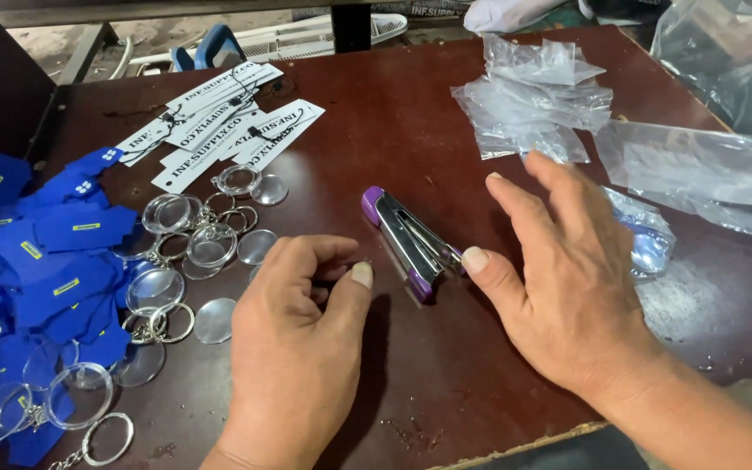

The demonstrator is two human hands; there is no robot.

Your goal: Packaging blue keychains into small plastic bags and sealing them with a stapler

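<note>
Beside purple stapler (406, 241), right hand (567, 292) splayed, left hand (298, 344) loosely curled

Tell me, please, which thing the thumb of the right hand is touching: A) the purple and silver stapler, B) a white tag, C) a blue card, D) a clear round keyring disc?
A: the right hand rests its thumb tip against the stapler on the brown table.
</note>
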